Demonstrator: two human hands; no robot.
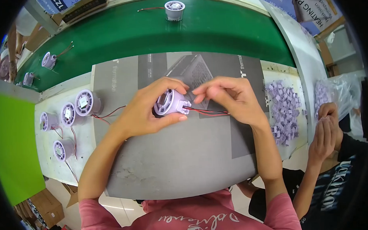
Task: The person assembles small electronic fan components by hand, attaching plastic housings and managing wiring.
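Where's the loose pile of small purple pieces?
In the head view, the pile lies at right, between the grey sheet and a clear plastic bag.

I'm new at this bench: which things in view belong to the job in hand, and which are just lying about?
Likely part of the job:
round lilac unit, held by the left hand
its wires, near the right hand
matching units at left
small lilac pieces, heaped at right

Apparently just lying about:
cardboard box, lower left
printed box, upper right
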